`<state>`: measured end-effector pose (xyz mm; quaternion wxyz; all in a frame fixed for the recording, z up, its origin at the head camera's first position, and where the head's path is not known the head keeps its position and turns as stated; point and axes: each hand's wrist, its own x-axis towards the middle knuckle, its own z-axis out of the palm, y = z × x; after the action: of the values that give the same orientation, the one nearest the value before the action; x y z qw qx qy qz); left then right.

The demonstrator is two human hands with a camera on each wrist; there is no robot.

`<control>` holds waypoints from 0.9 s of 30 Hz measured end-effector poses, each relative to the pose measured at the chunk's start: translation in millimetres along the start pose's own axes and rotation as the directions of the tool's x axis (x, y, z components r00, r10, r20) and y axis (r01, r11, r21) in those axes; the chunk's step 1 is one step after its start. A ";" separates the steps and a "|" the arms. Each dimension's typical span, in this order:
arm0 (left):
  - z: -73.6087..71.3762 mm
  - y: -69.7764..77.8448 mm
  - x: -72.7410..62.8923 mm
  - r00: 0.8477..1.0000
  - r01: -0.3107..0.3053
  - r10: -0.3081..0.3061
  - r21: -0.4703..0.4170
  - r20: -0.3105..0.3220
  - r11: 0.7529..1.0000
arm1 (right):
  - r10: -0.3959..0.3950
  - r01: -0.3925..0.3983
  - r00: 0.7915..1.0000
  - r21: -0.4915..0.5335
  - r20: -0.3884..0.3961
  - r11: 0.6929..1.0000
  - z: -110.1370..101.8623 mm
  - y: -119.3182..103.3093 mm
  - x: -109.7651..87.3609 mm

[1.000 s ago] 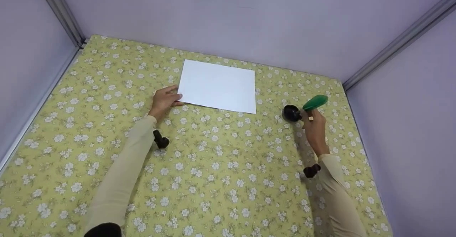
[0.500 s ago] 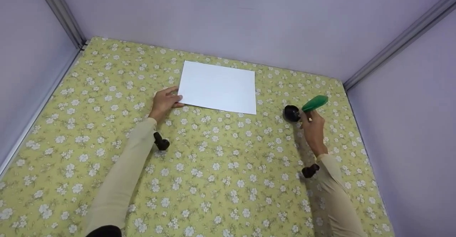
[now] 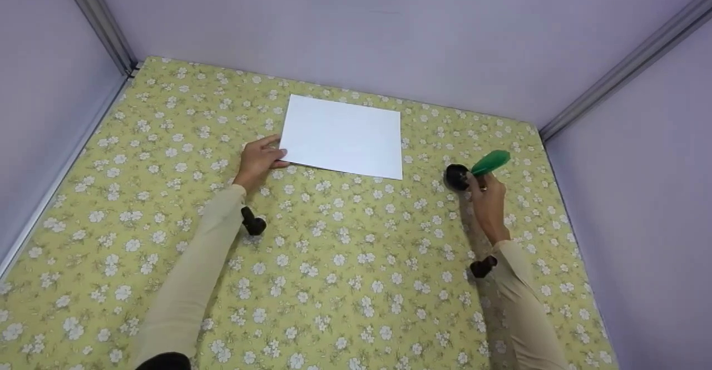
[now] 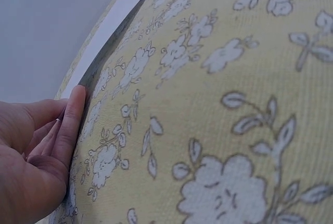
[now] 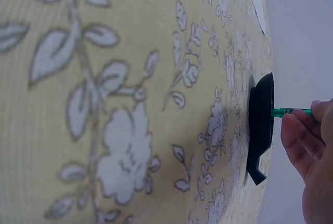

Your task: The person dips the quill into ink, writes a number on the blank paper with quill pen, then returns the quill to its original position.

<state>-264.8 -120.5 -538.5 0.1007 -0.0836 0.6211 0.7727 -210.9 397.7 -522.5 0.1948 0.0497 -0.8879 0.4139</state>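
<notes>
A white sheet (image 3: pixel 342 136) lies on the flowered cloth (image 3: pixel 334 270), with a dark edge under its front side. At its front left corner, my left hand (image 3: pixel 258 161) holds it, one fingertip on top and others along the edges. In the left wrist view, a finger (image 4: pixel 74 117) meets the sheet's edge. My right hand (image 3: pixel 489 203) pinches a slim green pen (image 5: pixel 291 112) with a feather-shaped top (image 3: pixel 492 161). Its lower end reaches into a small black bowl (image 5: pixel 261 115) with a bent tab on its rim. The bowl hides the tip.
Pale lilac panels wall in the table at the back (image 3: pixel 356 36), left (image 3: pixel 50 97) and right (image 3: pixel 639 220), with grey metal posts in the corners. Black wrist mounts stick out from the left sleeve (image 3: pixel 254 222) and the right sleeve (image 3: pixel 483 267).
The green pen has shifted very slightly left along with my right hand, beside the black bowl. My left hand and the white sheet keep their places; the head view drifts a little.
</notes>
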 end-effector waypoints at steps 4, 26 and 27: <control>0.0 -0.1 0.5 1.000 -0.007 0.007 0.013 -0.005 1.000 | -0.011 0.011 1.000 0.000 -0.006 1.000 -1.0 -1.6 0.0; -1.7 -3.3 -3.1 0.999 -0.031 0.031 0.039 0.011 0.999 | -0.022 0.025 0.995 0.035 -0.092 0.999 2.2 -7.2 -2.2; -1.7 -3.8 -3.1 0.999 -0.030 0.030 0.022 0.012 0.999 | -0.028 0.031 0.995 0.034 -0.098 0.999 2.5 -10.5 -2.9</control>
<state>-260.8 -121.5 -541.6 0.0935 -0.0686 0.6301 0.7678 -206.5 388.7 -517.6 0.2430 0.0461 -0.8690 0.4285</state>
